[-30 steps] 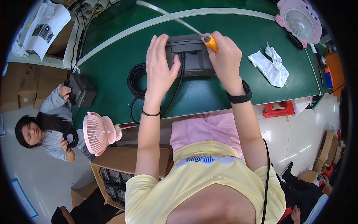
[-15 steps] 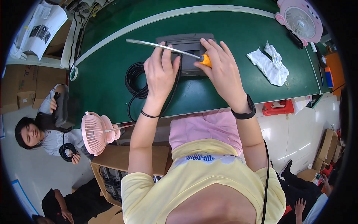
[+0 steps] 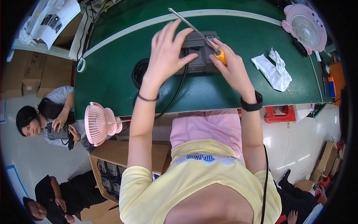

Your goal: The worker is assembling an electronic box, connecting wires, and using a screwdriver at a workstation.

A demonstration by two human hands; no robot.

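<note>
Grey case (image 3: 205, 59) sits at 12 o'clock, partly masked by the open left hand (image 3: 166, 54); right hand (image 3: 234, 68) grips a screwdriver (image 3: 220, 56). White cloth (image 3: 275, 74) at 2 — pink fan (image 3: 97, 124) at 9. Left hand spreads wider than before.

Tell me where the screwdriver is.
In the head view's upper middle, the screwdriver is in the right hand, slanting across the dark case.

My screwdriver (image 3: 203, 37) has a shiny metal shaft (image 3: 190, 25) and an orange plastic handle (image 3: 220, 57); my grey case (image 3: 203, 64) is matt plastic, the tabletop (image 3: 112, 78) smooth and glossy, 2 fans (image 3: 97, 124) (image 3: 304, 29) pink plastic.
</note>
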